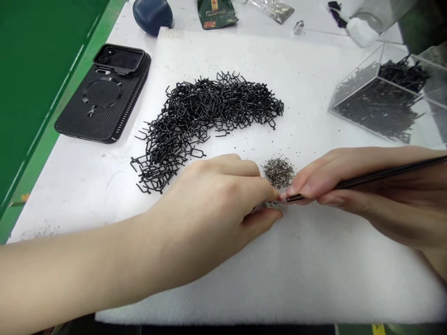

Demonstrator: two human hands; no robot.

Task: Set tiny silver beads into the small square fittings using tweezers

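Between the thumb and forefinger of my left hand [223,200] is a small shiny metal part [271,204], mostly hidden by the fingers. My right hand [352,186] is closed around a thin black pen-like tool [387,176], its tip touching or very near the small part. Just beyond the fingertips lies a small pile of tiny metallic pieces [278,172]. A curved heap of black forked pieces [216,104] spreads behind my left hand on the white foam sheet [300,279].
A black phone case [101,95] lies at the left. At the right, a clear box [377,104] holds more black pieces. Along the back are a dark blue rounded object [152,16], a green packet [216,14], a clear bag [274,9] and a clear container with a white cap [363,31].
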